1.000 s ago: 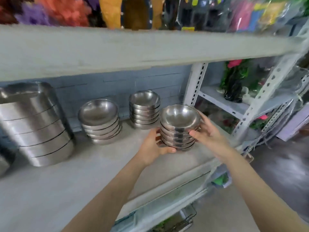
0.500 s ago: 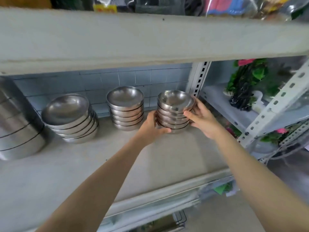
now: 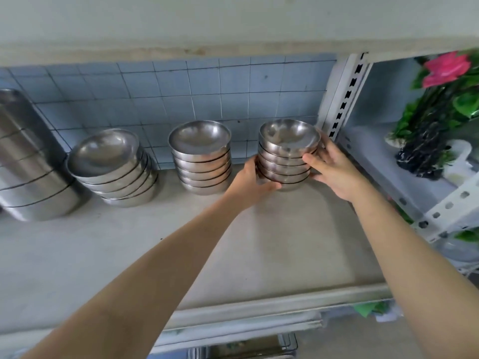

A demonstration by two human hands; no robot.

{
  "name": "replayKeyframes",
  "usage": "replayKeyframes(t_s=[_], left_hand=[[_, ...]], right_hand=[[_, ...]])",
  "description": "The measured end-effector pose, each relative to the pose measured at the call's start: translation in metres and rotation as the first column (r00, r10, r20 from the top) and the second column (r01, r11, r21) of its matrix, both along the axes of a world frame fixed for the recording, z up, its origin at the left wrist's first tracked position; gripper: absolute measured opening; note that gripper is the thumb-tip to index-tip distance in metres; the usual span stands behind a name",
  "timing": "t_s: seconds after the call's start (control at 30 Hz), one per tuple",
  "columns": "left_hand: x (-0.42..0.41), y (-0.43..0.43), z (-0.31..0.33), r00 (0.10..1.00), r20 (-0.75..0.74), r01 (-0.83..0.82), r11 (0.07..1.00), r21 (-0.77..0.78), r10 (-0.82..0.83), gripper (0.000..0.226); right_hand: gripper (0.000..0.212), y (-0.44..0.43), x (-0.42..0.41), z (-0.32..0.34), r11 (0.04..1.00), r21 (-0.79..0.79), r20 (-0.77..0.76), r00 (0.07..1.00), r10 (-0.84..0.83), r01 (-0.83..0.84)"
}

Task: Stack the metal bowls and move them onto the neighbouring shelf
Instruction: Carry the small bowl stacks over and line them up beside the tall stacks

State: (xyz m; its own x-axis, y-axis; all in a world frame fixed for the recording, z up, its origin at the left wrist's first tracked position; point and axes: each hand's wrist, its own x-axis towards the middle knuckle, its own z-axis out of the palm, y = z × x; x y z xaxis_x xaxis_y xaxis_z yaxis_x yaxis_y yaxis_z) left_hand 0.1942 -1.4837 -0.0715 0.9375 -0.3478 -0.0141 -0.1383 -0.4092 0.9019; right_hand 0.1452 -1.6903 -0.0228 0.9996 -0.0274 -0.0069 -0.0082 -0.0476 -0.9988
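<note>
my left hand (image 3: pixel 252 181) and right hand (image 3: pixel 334 172) curled round the bowl stack (image 3: pixel 285 161) from both sides, stack at the shelf's (image 3: pixel 259 242) back right, post (image 3: pixel 344 94) just beside it, second stack (image 3: pixel 202 161) close on its left, leaning stack (image 3: pixel 114 172) and pans (image 3: pixel 28 164) further left

Soft, even daylight, brighter toward the right, with no hard shadows. Dull highlights on the stack of bowls (image 3: pixel 285 161). The upper shelf (image 3: pixel 233 27) underside is dimmer. Slight overall softness. Wide-angle bending at the edges — leftmost pans (image 3: pixel 31 164) smeared, forearms stretched.
</note>
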Motion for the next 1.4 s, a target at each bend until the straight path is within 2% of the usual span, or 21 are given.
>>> replayKeyframes(t_s=[0.23, 0.37, 0.43, 0.5, 0.57, 0.63, 0.73, 0.8, 0.9, 1.03, 1.1, 1.23, 1.4], left_hand=[[0.002, -0.007, -0.001, 1.0, 0.009, -0.022, 1.0, 0.018, 0.022, 0.099], [0.001, -0.008, 0.0, 0.999, 0.013, -0.035, 0.998, 0.043, 0.034, 0.099], [-0.005, -0.008, 0.003, 0.999, 0.023, -0.045, 0.994, 0.101, 0.043, 0.096], [-0.015, -0.006, 0.007, 0.996, 0.012, -0.086, 0.985, 0.152, 0.085, 0.092], [-0.03, 0.006, 0.011, 0.993, 0.037, -0.115, 0.98, 0.161, 0.11, 0.08], [-0.049, 0.03, 0.015, 0.992, 0.105, -0.088, 0.986, 0.143, 0.074, 0.061], [-0.088, 0.096, 0.018, 0.987, 0.162, -0.027, 0.994, 0.102, 0.01, 0.038], [-0.116, 0.156, 0.019, 0.976, 0.216, -0.049, 0.994, 0.098, 0.027, 0.03], [-0.153, 0.261, 0.019, 0.955, 0.264, -0.182, 0.97, 0.159, 0.136, 0.036], [-0.213, 0.408, 0.028, 0.892, 0.355, -0.379, 0.891, 0.251, 0.28, 0.032], [-0.244, 0.476, 0.036, 0.853, 0.38, -0.472, 0.84, 0.268, 0.358, 0.032], [-0.298, 0.593, 0.049, 0.761, 0.387, -0.633, 0.728, 0.262, 0.521, 0.031], [-0.333, 0.705, 0.062, 0.686, 0.401, -0.722, 0.636, 0.273, 0.607, 0.035]], right_hand=[[0.119, -0.011, 0.011, -0.003, 0.998, 0.024, 0.002, 0.998, 0.062, -0.062], [0.119, -0.012, 0.011, -0.003, 0.997, 0.023, -0.013, 0.997, 0.077, -0.076], [0.115, -0.01, 0.003, -0.003, 0.999, 0.034, -0.006, 0.999, 0.037, -0.036], [0.106, -0.003, -0.013, -0.001, 0.995, 0.051, -0.001, 0.996, -0.084, 0.084], [0.089, 0.01, -0.036, 0.002, 0.969, -0.047, 0.048, 0.97, -0.239, 0.241], [0.067, 0.029, -0.061, 0.005, 0.908, -0.217, 0.131, 0.932, -0.338, 0.359], [0.044, 0.074, -0.1, 0.004, 0.831, -0.367, 0.249, 0.905, -0.344, 0.417], [0.04, 0.117, -0.125, -0.002, 0.797, -0.408, 0.334, 0.885, -0.325, 0.446], [0.04, 0.195, -0.15, -0.02, 0.72, -0.504, 0.445, 0.858, -0.257, 0.477], [0.039, 0.318, -0.165, -0.038, 0.653, -0.615, 0.516, 0.852, -0.09, 0.441], [0.039, 0.382, -0.172, -0.04, 0.654, -0.647, 0.51, 0.86, -0.011, 0.392], [0.039, 0.508, -0.184, -0.031, 0.714, -0.641, 0.51, 0.852, 0.12, 0.283], [0.039, 0.644, -0.183, -0.011, 0.721, -0.666, 0.543, 0.786, 0.294, 0.191]])
